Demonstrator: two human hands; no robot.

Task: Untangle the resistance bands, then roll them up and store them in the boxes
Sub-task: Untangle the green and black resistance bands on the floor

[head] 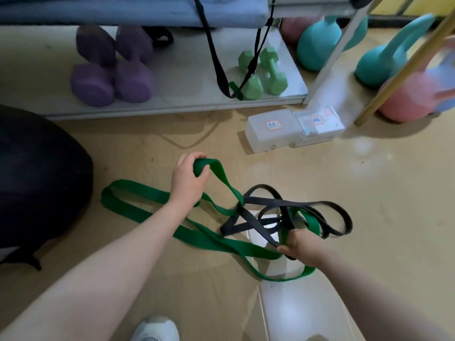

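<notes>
A long green resistance band [138,207] lies looped on the wooden floor, and a black band [317,205] is tangled through it near the middle. My left hand [188,178] grips one bunched end of the green band, lifted off the floor. Lower right, my right hand [299,246] pinches strands of the black and green bands together at the tangle. Two translucent plastic boxes [273,135] [320,125] with small labelled stickers stand side by side on the floor beyond the bands.
A low shelf [187,94] holds purple dumbbells [110,67] and green dumbbells [263,72], with black straps hanging over it. Teal kettlebells [317,43] and pink kettlebells [406,99] stand at right. A dark bag [39,183] sits at left. My white shoe [155,328] is below.
</notes>
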